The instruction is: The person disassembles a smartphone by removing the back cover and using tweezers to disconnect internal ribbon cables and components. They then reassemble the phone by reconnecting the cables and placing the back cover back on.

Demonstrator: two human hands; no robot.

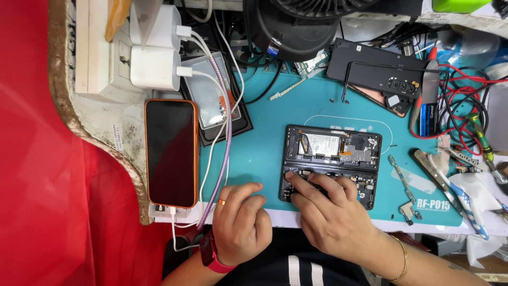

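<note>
right hand (330,209) on opened foldable phone (330,164)

Orange-cased phone (170,152) sits left, plugged into white chargers (154,50). Black fan (296,26) up top, tweezers (436,175) and red wires (465,92) (tangled) on the right.

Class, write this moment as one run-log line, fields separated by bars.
left hand: fist resting on mat | right hand: fingers on opened phone | orange phone: charging at left
</note>
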